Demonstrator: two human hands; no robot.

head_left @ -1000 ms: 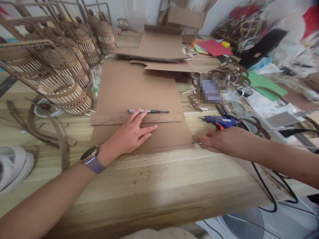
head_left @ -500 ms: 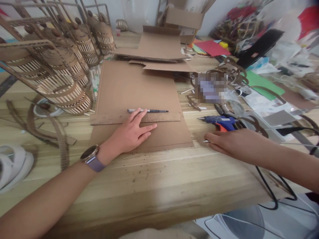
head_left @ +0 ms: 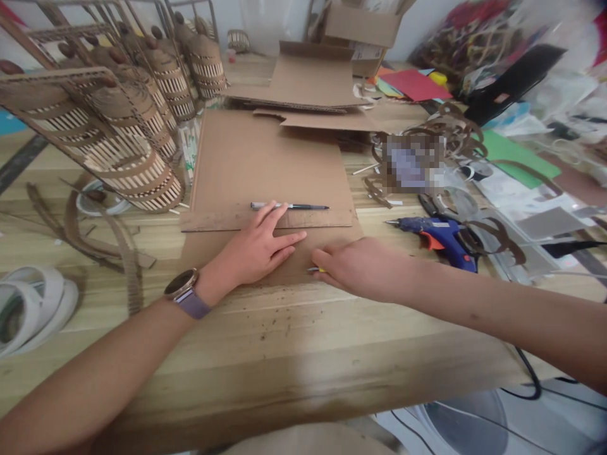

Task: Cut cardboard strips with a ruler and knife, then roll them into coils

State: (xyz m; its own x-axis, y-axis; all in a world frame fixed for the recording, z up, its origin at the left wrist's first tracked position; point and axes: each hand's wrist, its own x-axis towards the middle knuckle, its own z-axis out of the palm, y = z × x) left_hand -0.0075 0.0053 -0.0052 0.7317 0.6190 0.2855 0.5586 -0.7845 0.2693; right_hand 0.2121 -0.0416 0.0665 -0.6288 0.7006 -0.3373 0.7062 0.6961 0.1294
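Observation:
My left hand presses down with spread fingers on a cardboard strip and the brown cardboard sheet below it. Just beyond its fingertips, a pen lies across the strip. My right hand is closed around a utility knife; only a metal blade tip and a bit of yellow show, the rest is inside the fist. The blade points left, over the near part of the sheet. A larger cardboard piece lies flat behind. Right of the sheet rests a blue glue gun with an orange trigger.
Bamboo-and-cardboard lanterns crowd the left side. Rolls of white tape sit at the left edge, near curled cardboard strips. Folded cardboard is stacked at the back. Coloured paper and cardboard scraps clutter the right.
My right hand has moved left with the utility knife, from beside the glue gun to over the cardboard sheet. My left hand stays on the strip. The view has shifted slightly.

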